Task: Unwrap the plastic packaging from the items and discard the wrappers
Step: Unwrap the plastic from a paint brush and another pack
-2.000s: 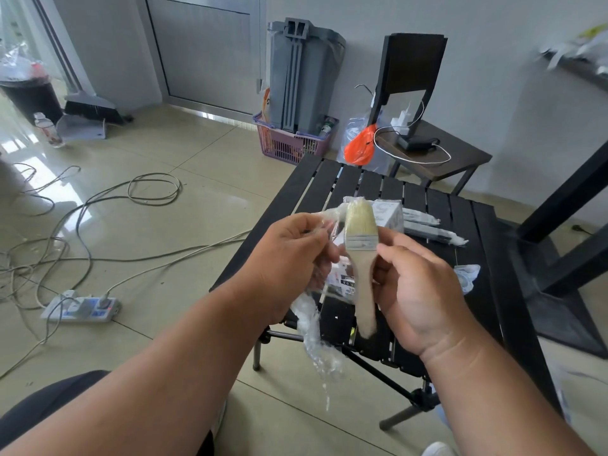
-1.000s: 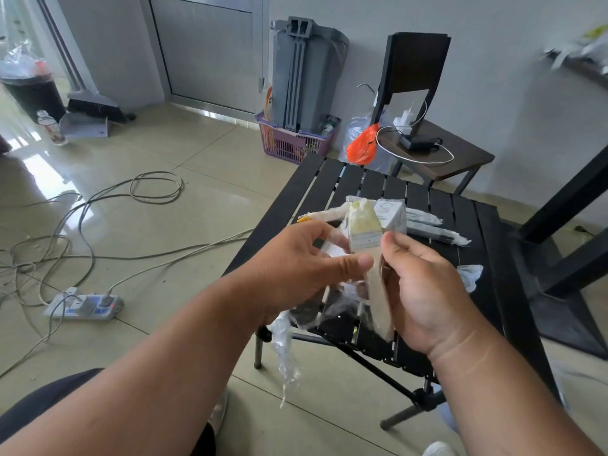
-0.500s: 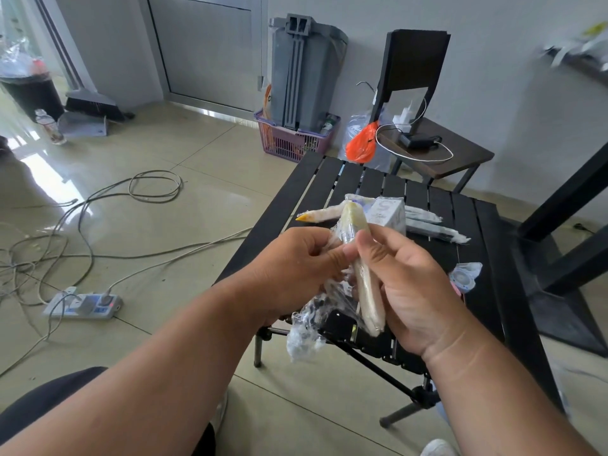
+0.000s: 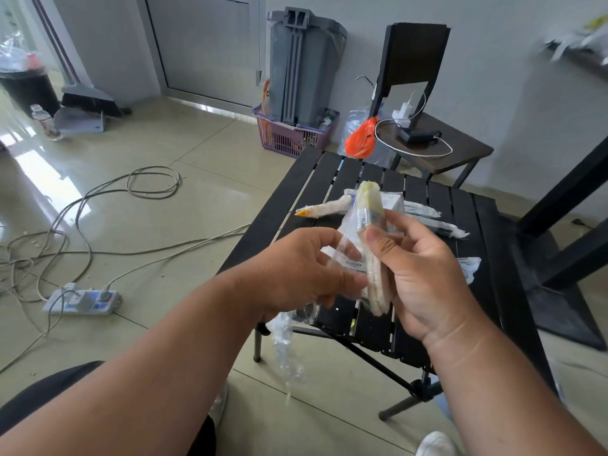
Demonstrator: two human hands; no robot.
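- Centrally, at mid-frame, a brush [image 4: 371, 225] is held upright in the right hand [image 4: 424, 274], thumb and fingers curled round its handle; that grip is closed on the brush.
- Clear wrap [image 4: 345, 255] is pinched by the left hand [image 4: 302, 274] beside the brush, a loose tail hanging toward the floor.
- Behind the hands, further wrapped items [image 4: 324, 208] are laid on the black slatted tabletop [image 4: 316, 179].

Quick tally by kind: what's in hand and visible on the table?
Brush, in right hand: 1
Plastic wrap, in left hand: 1
Wrapped long items: 3
White box: 1
Crumpled plastic: 1
Total: 7
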